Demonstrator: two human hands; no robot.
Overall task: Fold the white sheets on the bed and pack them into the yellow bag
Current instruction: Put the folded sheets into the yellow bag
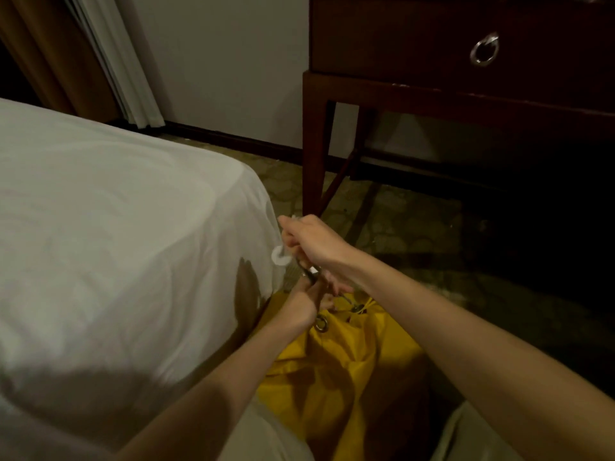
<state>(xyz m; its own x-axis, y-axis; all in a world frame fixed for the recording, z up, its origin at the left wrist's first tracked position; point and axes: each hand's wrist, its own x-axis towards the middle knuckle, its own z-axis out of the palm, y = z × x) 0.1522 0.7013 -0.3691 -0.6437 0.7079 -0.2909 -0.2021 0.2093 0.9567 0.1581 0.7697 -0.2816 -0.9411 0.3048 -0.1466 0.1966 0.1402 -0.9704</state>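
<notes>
A dark wooden dresser (466,78) with a ring pull (484,49) stands beyond and right of the hands. Patterned carpet (416,234) lies beneath them. A curtain (113,61) hangs far upper left against a pale wall (226,61).

A dim room: a dark wooden dresser (466,78) with a ring pull (484,49) stands against the pale wall (226,61), patterned carpet (416,227) beneath it, curtains (109,58) to its left.

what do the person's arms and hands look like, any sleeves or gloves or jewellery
Both forearms are bare up to the frame edge, with no sleeves in view. The left hand and right hand wear no gloves. No watch or bracelet shows on either wrist; rings cannot be told in this dim light.
</notes>
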